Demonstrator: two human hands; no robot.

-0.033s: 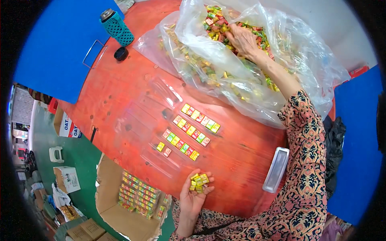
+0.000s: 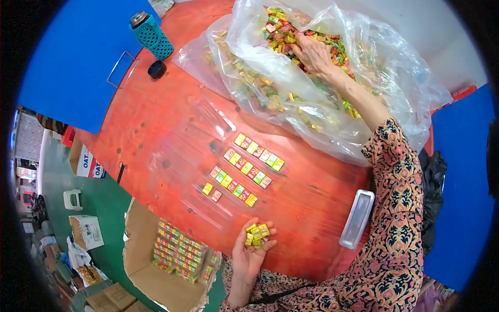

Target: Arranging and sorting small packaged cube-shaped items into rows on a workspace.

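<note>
My left hand [image 2: 248,256] is cupped palm up near the table's front edge, with several yellow wrapped candies [image 2: 257,235] in it. At the far side, my right hand [image 2: 313,53] reaches into a large clear plastic bag [image 2: 249,57]. Its fingers are curled down at the loose wrapped candies [image 2: 280,31], and the fingertips are hidden among them. Between the hands lies a clear grooved plastic tray [image 2: 182,151]. Three rows of red, yellow, green and pink candies [image 2: 248,168] stand in its grooves, with a short row of two beside them.
An open cardboard box [image 2: 136,249] below the table holds filled candy packs [image 2: 179,249]. A bottle in a teal knitted sleeve [image 2: 153,39] and its black cap [image 2: 156,69] stand at the back left. A metal handle [image 2: 357,219] sits at the right edge of the red table [image 2: 306,229].
My right hand has shifted very slightly within the candy pile. My left hand and the rows in the tray stay as they were.
</note>
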